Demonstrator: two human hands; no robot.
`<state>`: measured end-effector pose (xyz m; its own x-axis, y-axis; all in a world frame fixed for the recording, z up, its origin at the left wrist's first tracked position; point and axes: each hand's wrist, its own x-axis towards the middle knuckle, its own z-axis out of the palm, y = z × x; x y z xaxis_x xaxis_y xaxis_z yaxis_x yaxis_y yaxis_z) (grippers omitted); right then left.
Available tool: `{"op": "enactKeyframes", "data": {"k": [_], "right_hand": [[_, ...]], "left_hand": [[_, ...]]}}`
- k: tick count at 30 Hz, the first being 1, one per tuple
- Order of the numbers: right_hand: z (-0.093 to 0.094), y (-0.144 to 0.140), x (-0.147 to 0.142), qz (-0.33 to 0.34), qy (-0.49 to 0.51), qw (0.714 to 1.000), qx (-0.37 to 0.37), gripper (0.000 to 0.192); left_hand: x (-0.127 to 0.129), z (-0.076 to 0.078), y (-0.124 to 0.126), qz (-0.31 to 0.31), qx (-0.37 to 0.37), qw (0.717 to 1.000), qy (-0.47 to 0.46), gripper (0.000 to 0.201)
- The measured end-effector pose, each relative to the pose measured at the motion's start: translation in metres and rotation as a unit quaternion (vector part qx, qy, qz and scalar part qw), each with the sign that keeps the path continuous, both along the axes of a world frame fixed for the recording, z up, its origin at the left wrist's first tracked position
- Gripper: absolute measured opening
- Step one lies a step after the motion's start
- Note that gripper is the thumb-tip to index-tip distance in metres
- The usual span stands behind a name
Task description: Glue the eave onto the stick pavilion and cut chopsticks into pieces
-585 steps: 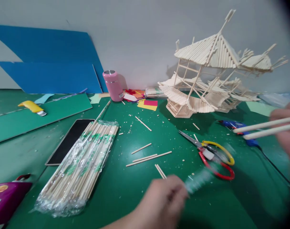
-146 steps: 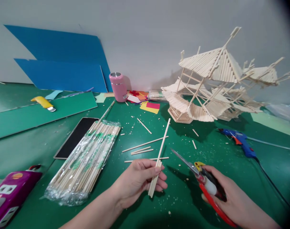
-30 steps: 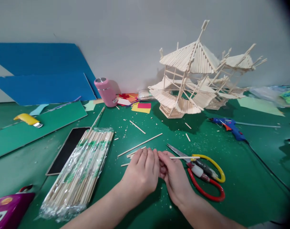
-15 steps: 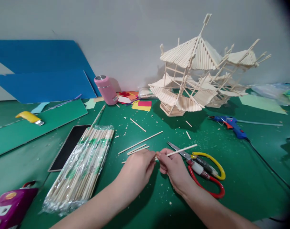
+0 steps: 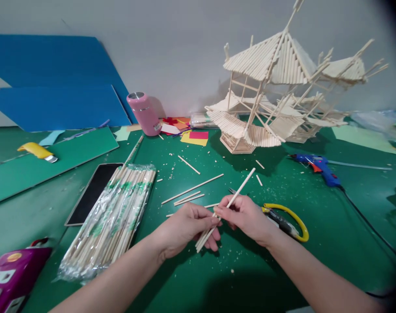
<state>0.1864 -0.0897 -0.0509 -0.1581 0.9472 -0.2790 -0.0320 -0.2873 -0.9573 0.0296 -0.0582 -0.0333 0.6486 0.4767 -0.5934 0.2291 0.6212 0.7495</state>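
Observation:
My left hand [image 5: 185,228] pinches the lower part of a small bunch of thin wooden sticks [image 5: 239,190] that slants up to the right above the green mat. My right hand [image 5: 248,216] grips the same sticks a little higher, thumb and fingers closed round them. Scissors with yellow and red handles [image 5: 287,221] lie on the mat just right of my right hand, partly hidden by it. Loose sticks [image 5: 192,189] lie on the mat just beyond my hands.
A plastic-wrapped bundle of sticks [image 5: 113,219] and a black phone [image 5: 92,191] lie at left. A stick pavilion model [image 5: 276,91] stands at the back right, a blue glue gun [image 5: 318,167] with its cable beside it. Pink cup [image 5: 142,113], coloured paper scraps [image 5: 193,137], blue boards [image 5: 54,87].
My hands have lifted off the mat with the sticks gathered between them. The sticks now tilt up steeply to the right, where before one lay nearly flat over the scissors.

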Motion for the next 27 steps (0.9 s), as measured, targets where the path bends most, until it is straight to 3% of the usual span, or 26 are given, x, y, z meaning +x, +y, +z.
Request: {"op": "enactKeyframes", "data": {"k": [4,8,18,27], "right_hand": [[-0.005,0.002,0.004,-0.026,0.026,0.999,0.005,0.021],[-0.016,0.002,0.007,-0.037,-0.039,0.997,0.054,0.023],[-0.026,0.001,0.007,-0.034,-0.142,0.985,0.092,0.024],[-0.029,0.001,0.005,-0.021,-0.144,0.985,0.095,0.023]], "left_hand": [[0.006,-0.01,-0.004,0.08,-0.026,0.995,-0.049,0.022],[0.011,-0.025,-0.008,0.116,-0.055,0.988,-0.084,0.022],[0.012,-0.039,-0.012,0.132,-0.106,0.979,-0.114,0.018],[0.01,-0.043,-0.014,0.138,-0.102,0.979,-0.111,0.018]]}}
